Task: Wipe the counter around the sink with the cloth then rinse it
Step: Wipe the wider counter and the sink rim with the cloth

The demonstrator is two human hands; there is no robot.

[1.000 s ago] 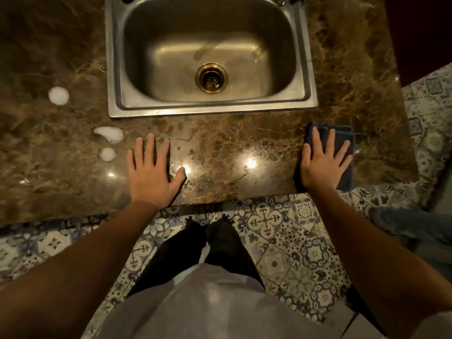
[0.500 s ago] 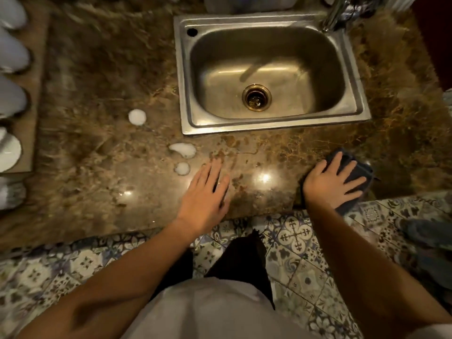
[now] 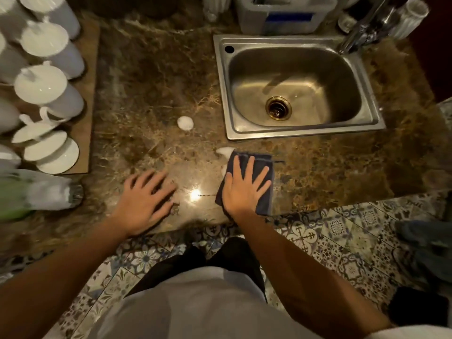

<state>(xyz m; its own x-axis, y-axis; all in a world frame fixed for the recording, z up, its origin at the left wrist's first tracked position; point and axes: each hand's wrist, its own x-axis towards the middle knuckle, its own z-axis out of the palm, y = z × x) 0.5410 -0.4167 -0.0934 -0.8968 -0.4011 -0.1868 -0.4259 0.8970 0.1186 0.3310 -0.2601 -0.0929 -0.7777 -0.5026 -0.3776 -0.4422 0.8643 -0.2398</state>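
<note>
A dark blue cloth [image 3: 263, 162] lies flat on the brown marble counter [image 3: 151, 94], in front of the steel sink [image 3: 374, 119]. My right hand [image 3: 244, 189] presses flat on the cloth with fingers spread. The cloth's far left corner touches a white foam blob [image 3: 223, 150]. A second foam blob [image 3: 185, 123] sits on the counter left of the sink. My left hand [image 3: 144, 201] rests flat on the bare counter near the front edge, fingers apart, holding nothing.
White lidded cups [image 3: 46, 89] and saucers [image 3: 58, 155] crowd a board at the left. A plastic bag [image 3: 36, 192] lies at the left front. The tap [image 3: 359, 30] and a plastic container [image 3: 283, 15] stand behind the sink. Patterned floor tiles [image 3: 342, 236] lie below.
My right hand has slid the cloth leftward along the counter front, from the right of the sink to the foam blobs, covering one. My left hand shifted left too. The view moved left.
</note>
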